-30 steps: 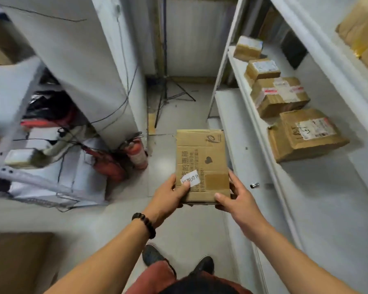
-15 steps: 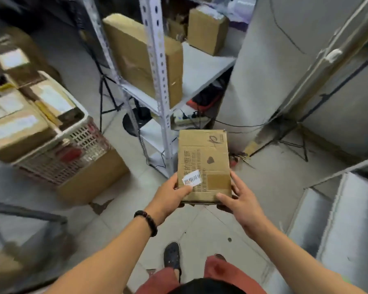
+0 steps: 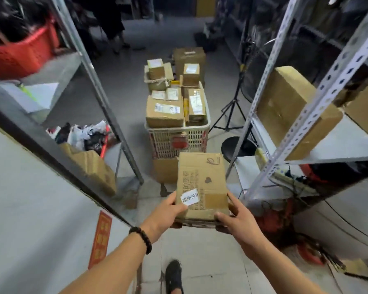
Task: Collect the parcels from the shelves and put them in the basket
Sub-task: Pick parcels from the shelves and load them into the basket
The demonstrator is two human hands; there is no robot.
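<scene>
I hold a flat brown cardboard parcel (image 3: 202, 183) with a small white label in front of me at waist height. My left hand (image 3: 168, 211) grips its near left edge, thumb on top. My right hand (image 3: 234, 219) grips the near right corner from below and the side. Straight ahead on the floor stands a white lattice basket (image 3: 176, 141) piled with several taped parcels (image 3: 165, 111). The basket rests on a cardboard box (image 3: 165, 172), just beyond the far end of my parcel.
Metal shelf racks flank the aisle: a grey upright (image 3: 106, 107) on the left, a perforated white upright (image 3: 319, 102) on the right with a large box (image 3: 293, 111) on its shelf. A red crate (image 3: 19, 54), a tripod (image 3: 232, 111), a black stool (image 3: 238, 147) and floor cables are near.
My view has swung from the shelves to the aisle, so the basket now lies straight ahead and closer. Both hands keep the same hold on the parcel.
</scene>
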